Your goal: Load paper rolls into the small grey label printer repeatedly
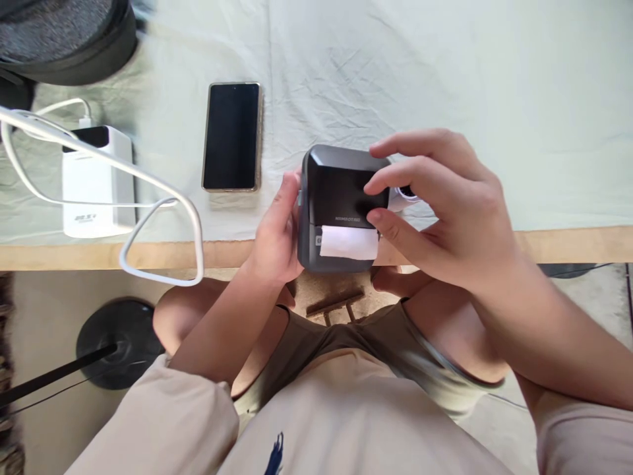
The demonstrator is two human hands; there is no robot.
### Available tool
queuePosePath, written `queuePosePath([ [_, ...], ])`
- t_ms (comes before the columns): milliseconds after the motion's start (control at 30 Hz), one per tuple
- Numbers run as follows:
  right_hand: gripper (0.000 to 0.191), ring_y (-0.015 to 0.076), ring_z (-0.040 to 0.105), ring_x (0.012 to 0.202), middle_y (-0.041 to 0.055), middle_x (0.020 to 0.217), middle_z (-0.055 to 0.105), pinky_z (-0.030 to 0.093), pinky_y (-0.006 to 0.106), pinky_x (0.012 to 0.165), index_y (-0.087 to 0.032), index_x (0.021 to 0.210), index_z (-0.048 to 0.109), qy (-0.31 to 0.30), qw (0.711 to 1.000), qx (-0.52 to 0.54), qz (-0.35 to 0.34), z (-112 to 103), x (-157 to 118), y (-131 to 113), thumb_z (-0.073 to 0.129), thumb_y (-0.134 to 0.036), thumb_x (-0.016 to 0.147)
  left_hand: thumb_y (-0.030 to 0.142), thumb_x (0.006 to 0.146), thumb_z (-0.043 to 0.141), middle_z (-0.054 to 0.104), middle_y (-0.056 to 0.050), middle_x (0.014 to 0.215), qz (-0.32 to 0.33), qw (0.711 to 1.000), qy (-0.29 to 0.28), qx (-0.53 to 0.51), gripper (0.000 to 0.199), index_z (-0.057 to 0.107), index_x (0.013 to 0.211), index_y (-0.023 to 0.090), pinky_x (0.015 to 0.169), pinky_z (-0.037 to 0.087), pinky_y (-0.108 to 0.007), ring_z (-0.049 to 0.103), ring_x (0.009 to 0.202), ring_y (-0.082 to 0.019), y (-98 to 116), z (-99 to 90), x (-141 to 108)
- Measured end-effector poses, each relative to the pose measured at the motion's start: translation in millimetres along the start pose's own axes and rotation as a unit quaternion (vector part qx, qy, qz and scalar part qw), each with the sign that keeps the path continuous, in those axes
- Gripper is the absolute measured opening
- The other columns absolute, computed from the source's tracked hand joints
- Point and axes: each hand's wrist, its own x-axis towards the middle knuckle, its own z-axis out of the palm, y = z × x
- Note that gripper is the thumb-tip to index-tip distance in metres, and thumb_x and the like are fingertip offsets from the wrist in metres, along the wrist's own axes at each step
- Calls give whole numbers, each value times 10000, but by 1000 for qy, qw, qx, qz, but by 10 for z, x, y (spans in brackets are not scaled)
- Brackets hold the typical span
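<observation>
A dark, box-shaped label printer [341, 194] is held over the table's front edge. A strip of white paper [349, 243] sticks out of its slot on the near side. My left hand [279, 231] grips the printer's left side, its thumb along the edge and its other fingers hidden. My right hand [440, 204] hovers at the printer's right side with thumb and fingers apart and curved. Its fingertips overlap the printer's right edge; whether they touch it I cannot tell. Partly behind the right hand lies a white roll [404, 196] with a dark core.
A black smartphone [232, 137] lies left of the printer on the pale tablecloth [494, 86]. Farther left stands a white power bank [96, 188] with a looping white cable [198, 244] that hangs over the table edge. A black bag-like case [69, 46] sits at the back left.
</observation>
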Motion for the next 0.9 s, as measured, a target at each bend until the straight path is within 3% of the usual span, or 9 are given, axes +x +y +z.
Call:
queuePosePath([
  [100, 155, 337, 780, 1376, 123, 1491, 783, 678, 548, 1106, -253, 1265, 715, -12, 1000, -1, 11, 2, -5, 1, 671, -252, 1116, 353, 1201, 529, 836, -42, 1029, 7, 999, 52, -1, 314, 773, 1067, 209, 1313, 590, -457, 705, 1525, -274, 2, 45, 20],
  [233, 245, 328, 753, 1423, 126, 1541, 751, 675, 544, 1155, -274, 1342, 676, -35, 999, 23, 1, 35, -10, 2, 669, -240, 1100, 366, 1200, 562, 833, -39, 985, 2, 997, 78, 7, 318, 800, 1066, 204, 1241, 629, -397, 768, 1431, -274, 9, 39, 31],
  [400, 297, 316, 748, 1425, 120, 1558, 744, 663, 519, 1162, -276, 1375, 663, -53, 998, 42, -13, 30, 4, -15, 680, -239, 1080, 271, 1167, 631, 778, 2, 842, -1, 993, 113, 21, 251, 772, 975, 192, 969, 686, -272, 840, 994, -185, 39, 45, 14],
  [467, 262, 331, 769, 1362, 134, 1505, 761, 675, 515, 1099, -271, 1351, 684, -30, 999, 11, -17, 12, 10, -28, 702, -292, 1090, 262, 1166, 632, 754, 9, 807, -6, 994, 111, 22, 257, 757, 956, 184, 936, 684, -264, 827, 926, -171, 55, 78, 7],
  [567, 151, 272, 792, 949, 75, 1103, 812, 663, 450, 830, -275, 1193, 733, 68, 995, -63, -37, -3, 20, -68, 770, -344, 1064, 267, 1182, 564, 746, -20, 800, -31, 993, 116, 5, 294, 752, 975, 178, 1059, 679, -329, 849, 1106, -227, 62, 112, 14],
  [600, 63, 228, 739, 783, 26, 925, 773, 622, 417, 732, -284, 1104, 734, 96, 992, -80, -24, -2, 27, -88, 770, -307, 1057, 289, 1178, 557, 769, -43, 837, -37, 994, 104, 1, 296, 755, 988, 179, 1100, 672, -359, 841, 1201, -258, 55, 106, 20],
  [667, 126, 159, 631, 585, -42, 709, 677, 547, 358, 603, -285, 949, 692, 145, 986, -85, 19, 11, 45, -129, 738, -212, 1040, 399, 1130, 636, 827, -88, 971, -32, 998, 47, 3, 267, 773, 1025, 195, 1128, 668, -403, 794, 1367, -321, 27, 62, 32],
  [800, 122, 136, 748, 646, -26, 905, 831, 548, 283, 550, -261, 943, 682, 195, 979, -44, 43, 53, 57, -145, 700, -181, 1033, 578, 933, 875, 870, -82, 1127, -14, 998, -21, 49, 342, 811, 1089, 281, 1048, 697, -439, 735, 1468, -390, -36, -70, 44],
  [900, 85, 142, 730, 637, -23, 932, 839, 486, 301, 531, -261, 1032, 726, 112, 992, -44, 33, 62, 12, -88, 691, -184, 1031, 575, 910, 916, 869, -72, 1119, 10, 997, -36, 61, 359, 825, 1103, 286, 1077, 690, -453, 744, 1444, -387, -56, -117, 42],
])
